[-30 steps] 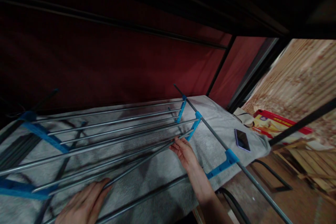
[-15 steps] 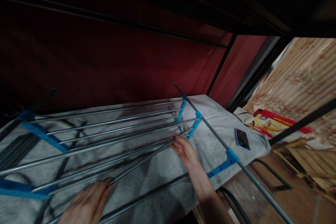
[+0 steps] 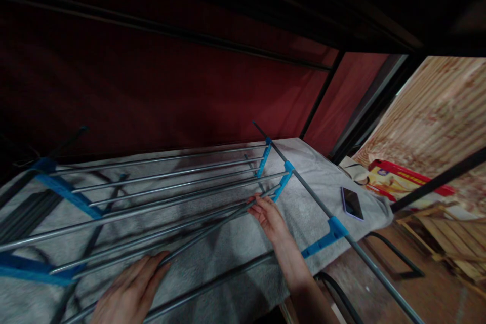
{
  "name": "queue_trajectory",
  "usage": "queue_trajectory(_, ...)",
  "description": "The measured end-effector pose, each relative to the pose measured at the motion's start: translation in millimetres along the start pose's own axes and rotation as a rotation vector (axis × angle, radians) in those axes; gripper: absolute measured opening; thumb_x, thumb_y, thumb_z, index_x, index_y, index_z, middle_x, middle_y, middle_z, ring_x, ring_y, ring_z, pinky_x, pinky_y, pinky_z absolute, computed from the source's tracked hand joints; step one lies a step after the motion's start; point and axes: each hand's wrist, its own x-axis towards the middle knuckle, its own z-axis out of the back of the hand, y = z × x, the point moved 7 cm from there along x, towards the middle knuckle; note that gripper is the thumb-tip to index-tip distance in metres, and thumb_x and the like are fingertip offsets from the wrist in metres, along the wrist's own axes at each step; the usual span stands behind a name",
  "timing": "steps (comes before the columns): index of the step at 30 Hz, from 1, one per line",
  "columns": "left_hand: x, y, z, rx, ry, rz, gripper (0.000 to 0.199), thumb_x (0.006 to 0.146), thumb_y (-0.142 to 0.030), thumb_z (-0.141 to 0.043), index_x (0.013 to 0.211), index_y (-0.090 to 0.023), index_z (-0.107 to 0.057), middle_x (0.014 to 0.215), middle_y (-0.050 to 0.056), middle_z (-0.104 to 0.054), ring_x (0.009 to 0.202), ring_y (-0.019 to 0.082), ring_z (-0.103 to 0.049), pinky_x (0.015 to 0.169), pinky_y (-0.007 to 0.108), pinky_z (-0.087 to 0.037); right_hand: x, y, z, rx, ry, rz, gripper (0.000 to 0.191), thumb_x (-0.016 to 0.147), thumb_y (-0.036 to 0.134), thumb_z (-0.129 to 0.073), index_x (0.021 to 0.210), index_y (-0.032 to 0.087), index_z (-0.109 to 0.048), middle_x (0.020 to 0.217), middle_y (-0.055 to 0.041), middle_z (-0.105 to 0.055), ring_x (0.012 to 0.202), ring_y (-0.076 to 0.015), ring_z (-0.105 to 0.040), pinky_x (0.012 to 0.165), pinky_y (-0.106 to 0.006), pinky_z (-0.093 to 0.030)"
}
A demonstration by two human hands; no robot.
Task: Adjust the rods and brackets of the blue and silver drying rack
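Observation:
A loose grey metal tube (image 3: 208, 232) slants across the rack, held at both ends. My left hand (image 3: 131, 291) is closed around its near end at the lower left. Toward its far end, the fingers of my right hand (image 3: 268, 215) pinch the tube beside a blue plastic bracket (image 3: 283, 182). The rack is made of parallel metal bars (image 3: 182, 180) set between blue brackets, with another blue bracket (image 3: 70, 195) on the left side. A long side pole (image 3: 313, 192) runs through the right-hand brackets. Whether the tube's far tip touches the bracket I cannot tell.
The rack lies on a grey blanket (image 3: 304, 159) over a bed-like surface against a dark red wall. More dark tubes (image 3: 25, 217) lie at the left. A phone (image 3: 352, 203) rests on the blanket's right side. A red-and-yellow box (image 3: 402, 179) and wooden slats (image 3: 450, 240) stand beyond.
Both hands keep hold of the tube, and my left hand has shifted slightly right and up. The whole view has moved a little.

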Motion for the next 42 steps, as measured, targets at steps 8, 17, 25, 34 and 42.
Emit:
queue_trajectory(8,6.0,-4.5,6.0,-0.009,-0.014,-0.016,0.049,0.098,-0.059,-0.038,0.111,-0.028,-0.073,0.097,0.001,-0.078,0.085,0.021,-0.075,0.075,0.03,-0.061,2.6,0.2,3.7,0.007,0.006,-0.003,0.026,0.065,0.029,-0.09,0.075,0.019,-0.068,0.083,-0.0018,-0.075,0.08,-0.0166,-0.071,0.079,-0.032,-0.058)
queue_trajectory(17,14.5,-4.6,15.2,0.101,-0.099,-0.06,0.052,0.101,-0.056,-0.033,0.104,-0.025,-0.074,0.101,0.003,-0.078,0.089,0.022,-0.074,0.078,0.032,-0.058,3.6,6.2,-2.8,0.019,0.015,-0.002,0.021,0.066,0.024,-0.087,0.079,0.019,-0.072,0.084,-0.003,-0.076,0.082,-0.0172,-0.071,0.081,-0.032,-0.058)
queue_trajectory(25,30.7,-10.6,27.1,0.148,-0.114,-0.111,0.049,0.102,-0.049,-0.033,0.108,-0.022,-0.072,0.098,0.006,-0.076,0.086,0.025,-0.071,0.077,0.037,-0.054,7.6,8.0,-1.4,-0.011,0.026,0.012,0.02,0.068,0.025,-0.088,0.08,0.02,-0.073,0.087,-0.0025,-0.076,0.08,-0.0169,-0.071,0.082,-0.034,-0.06)
queue_trajectory(34,37.8,-21.1,31.2,0.113,-0.003,0.02,0.032,0.102,-0.032,-0.043,0.114,-0.02,-0.07,0.1,0.007,-0.074,0.089,0.021,-0.069,0.083,0.036,-0.051,11.4,8.1,14.6,-0.095,-0.007,0.008,0.023,0.063,0.024,-0.09,0.078,0.022,-0.073,0.091,-0.0015,-0.077,0.084,-0.017,-0.072,0.089,-0.037,-0.061)
queue_trajectory(42,33.8,-26.1,30.6,0.083,0.119,0.102,0.027,0.103,-0.029,-0.044,0.116,-0.021,-0.067,0.101,0.007,-0.07,0.094,0.021,-0.066,0.092,0.039,-0.046,18.0,3.6,34.0,-0.128,-0.083,-0.025,0.023,0.06,0.023,-0.092,0.07,0.024,-0.071,0.084,0.0017,-0.076,0.085,-0.0158,-0.073,0.085,-0.033,-0.064)
